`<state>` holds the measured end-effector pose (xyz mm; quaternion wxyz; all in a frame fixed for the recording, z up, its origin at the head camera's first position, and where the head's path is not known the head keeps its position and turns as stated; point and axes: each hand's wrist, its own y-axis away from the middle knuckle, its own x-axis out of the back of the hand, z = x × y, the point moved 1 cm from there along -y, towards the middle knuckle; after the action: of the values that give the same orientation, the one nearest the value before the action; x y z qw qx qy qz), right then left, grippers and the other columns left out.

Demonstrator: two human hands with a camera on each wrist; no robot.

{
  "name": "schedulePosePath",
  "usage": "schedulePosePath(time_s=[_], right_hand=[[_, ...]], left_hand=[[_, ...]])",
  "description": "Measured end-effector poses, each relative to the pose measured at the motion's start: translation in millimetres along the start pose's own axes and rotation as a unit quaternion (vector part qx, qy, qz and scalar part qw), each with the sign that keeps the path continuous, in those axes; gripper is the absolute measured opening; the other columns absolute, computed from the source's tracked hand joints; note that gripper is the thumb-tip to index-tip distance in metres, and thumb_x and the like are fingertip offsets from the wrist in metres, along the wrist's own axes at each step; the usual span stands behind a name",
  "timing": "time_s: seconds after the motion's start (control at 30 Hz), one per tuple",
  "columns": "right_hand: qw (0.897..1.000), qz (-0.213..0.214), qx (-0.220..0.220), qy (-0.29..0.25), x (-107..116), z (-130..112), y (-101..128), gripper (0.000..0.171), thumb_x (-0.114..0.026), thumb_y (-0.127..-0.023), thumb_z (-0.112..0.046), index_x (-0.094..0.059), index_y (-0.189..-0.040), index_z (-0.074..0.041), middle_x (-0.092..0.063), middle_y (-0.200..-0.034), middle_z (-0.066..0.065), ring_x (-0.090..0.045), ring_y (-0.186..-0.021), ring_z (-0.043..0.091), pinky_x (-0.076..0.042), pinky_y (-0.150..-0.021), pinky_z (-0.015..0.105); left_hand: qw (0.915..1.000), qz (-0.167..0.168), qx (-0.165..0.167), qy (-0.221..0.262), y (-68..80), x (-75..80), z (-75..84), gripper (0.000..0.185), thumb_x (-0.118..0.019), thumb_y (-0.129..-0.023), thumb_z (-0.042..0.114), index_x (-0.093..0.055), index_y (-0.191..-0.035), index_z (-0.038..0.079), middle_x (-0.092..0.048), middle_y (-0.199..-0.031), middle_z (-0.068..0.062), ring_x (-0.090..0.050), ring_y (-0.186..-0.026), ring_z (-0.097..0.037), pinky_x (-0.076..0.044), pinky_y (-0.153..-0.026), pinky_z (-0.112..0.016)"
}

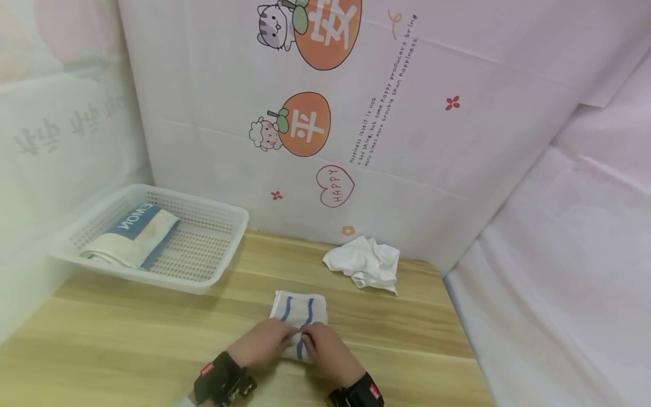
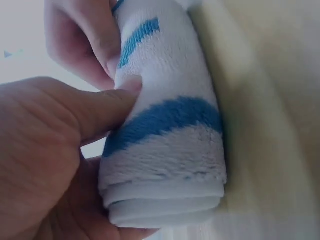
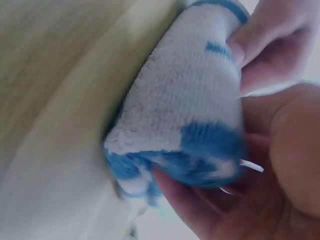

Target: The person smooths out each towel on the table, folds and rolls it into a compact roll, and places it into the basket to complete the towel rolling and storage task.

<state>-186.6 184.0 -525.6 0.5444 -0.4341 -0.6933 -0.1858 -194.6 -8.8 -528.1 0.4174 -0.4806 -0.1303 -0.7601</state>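
Striped cloth [image 1: 297,310] in both hands: mind that messy edge

It's at the lower middle of the head view, down by the wooden table [image 1: 407,339]; can't tell whether its underside fully rests on the wood. Your left hand [image 1: 268,340] has a narrow pinch on it, thumb across the top and fingers behind; your right hand [image 1: 329,347] grips the other side, with fingers tucked under the blue-edged fold.

What could bite you: in the left wrist view the stacked edges near the bottom look pretty tidy; in the right wrist view the lower fold is blurry and more ragged, so imo that's your weak end; if your right fingers drag only one layer, the stack would probably skew and the stripes go crooked; squeeze too hard and stuff this soft could bunch; let one hand slacken first and that side may well spring loose.

White basket [image 1: 173,281] at the left of the frame, folded cloth [image 1: 132,234] in it, plus a crumpled white cloth [image 1: 368,263] right of centre; both are apart from your hands, so I doubt they'd snag you.
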Motion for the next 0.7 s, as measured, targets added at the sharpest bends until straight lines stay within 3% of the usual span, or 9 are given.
schedulePosePath(time_s=[0.13, 0.3, 0.4, 0.53, 0.6, 0.7], right_hand=[[0.997, 0.047, 0.009, 0.068, 5, -10, 4, 0.016, -0.075, -0.088, -0.008, -0.074, -0.104, -0.007, -0.067, -0.099, 0.001, -0.06, -0.09, 0.015, -0.054, -0.077, 0.028], [0.994, 0.015, 0.017, 0.111, 1, -15, 2, 0.037, -0.082, -0.078, -0.005, -0.071, -0.113, -0.003, -0.069, -0.105, 0.006, -0.064, -0.097, 0.02, -0.056, -0.083, 0.03], [0.994, 0.004, 0.015, 0.111, -3, -9, -2, 0.033, -0.077, -0.083, -0.005, -0.07, -0.115, -0.002, -0.07, -0.105, 0.007, -0.065, -0.097, 0.02, -0.057, -0.083, 0.031], [0.997, -0.017, 0.016, 0.073, -4, 1, -7, 0.024, -0.069, -0.094, -0.011, -0.068, -0.117, -0.002, -0.071, -0.103, 0.007, -0.066, -0.096, 0.021, -0.057, -0.083, 0.033], [0.998, -0.036, 0.008, 0.04, -3, 5, -8, 0.023, -0.064, -0.099, -0.015, -0.067, -0.119, -0.003, -0.072, -0.105, 0.007, -0.067, -0.098, 0.02, -0.057, -0.086, 0.034], [0.998, -0.062, -0.007, -0.012, -4, 11, -10, 0.025, -0.057, -0.104, -0.019, -0.066, -0.122, -0.004, -0.073, -0.109, 0.007, -0.068, -0.099, 0.018, -0.057, -0.087, 0.033]], left_hand=[[0.9979, -0.019, 0.011, 0.061, -8.3, 3.0, -9.1, 0.011, -0.062, -0.099, 0.015, -0.072, -0.094, 0.012, -0.063, -0.079, 0.008, -0.056, -0.072, -0.005, -0.052, -0.069, -0.027], [0.9965, 0.0, 0.017, 0.082, -7.9, 4.1, -16.0, 0.012, -0.062, -0.1, 0.017, -0.072, -0.1, 0.01, -0.064, -0.08, 0.007, -0.057, -0.072, -0.005, -0.051, -0.069, -0.025], [0.9976, 0.04, 0.021, 0.053, -3.4, 4.5, -12.9, 0.016, -0.066, -0.097, 0.018, -0.072, -0.108, 0.007, -0.068, -0.096, -0.001, -0.063, -0.087, -0.014, -0.055, -0.079, -0.033], [0.9961, 0.085, -0.001, -0.026, 4.5, 5.7, -2.9, 0.028, -0.074, -0.09, 0.017, -0.072, -0.115, 0.004, -0.066, -0.108, -0.006, -0.061, -0.101, -0.022, -0.054, -0.09, -0.041], [0.9947, 0.09, -0.007, -0.05, 8.4, 5.9, 0.9, 0.033, -0.078, -0.086, 0.015, -0.072, -0.118, 0.005, -0.067, -0.112, -0.007, -0.061, -0.103, -0.023, -0.054, -0.092, -0.041], [0.9961, 0.074, 0.003, -0.048, 12.8, 4.7, 2.3, 0.039, -0.079, -0.085, 0.013, -0.069, -0.122, 0.004, -0.069, -0.113, -0.008, -0.064, -0.102, -0.023, -0.055, -0.091, -0.041]])
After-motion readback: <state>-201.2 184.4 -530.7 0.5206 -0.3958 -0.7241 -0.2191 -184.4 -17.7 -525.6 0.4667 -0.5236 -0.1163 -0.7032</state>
